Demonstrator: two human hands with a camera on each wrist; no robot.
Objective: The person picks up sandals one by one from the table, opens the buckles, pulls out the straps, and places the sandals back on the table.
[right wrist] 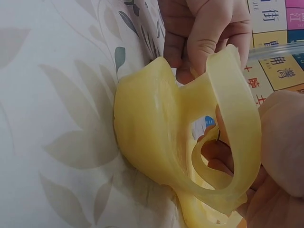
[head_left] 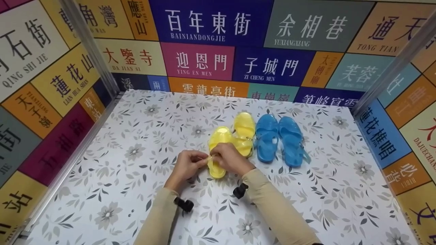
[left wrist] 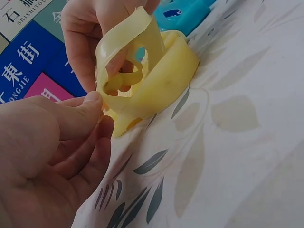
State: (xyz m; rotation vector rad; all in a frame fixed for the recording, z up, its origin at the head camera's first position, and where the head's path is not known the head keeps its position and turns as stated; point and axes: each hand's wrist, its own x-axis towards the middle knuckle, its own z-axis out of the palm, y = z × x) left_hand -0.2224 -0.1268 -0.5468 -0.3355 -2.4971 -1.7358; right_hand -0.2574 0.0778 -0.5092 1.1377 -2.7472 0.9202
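A yellow jelly sandal [head_left: 218, 173] lies on the flower-patterned tabletop with its toe away from me. Between thumb and fingers, my left hand [head_left: 185, 167] pinches the strap on the sandal's left side. My right hand [head_left: 232, 159] reaches over the sandal and grips the strap from the other side; its fingertips are partly hidden. In the left wrist view the heel strap [left wrist: 126, 31] stands up as a loop, with both hands at it. The right wrist view shows the same loop close up, with a loose strap end [right wrist: 204, 164] curled by the right fingers.
A second yellow sandal [head_left: 244, 123] stands just right of and beyond the held one. Farther right lie two blue sandals, one [head_left: 266, 149] beside the other [head_left: 293, 153]. Panels printed with characters [head_left: 211, 25] enclose the back and sides of the white patterned tabletop [head_left: 109, 170].
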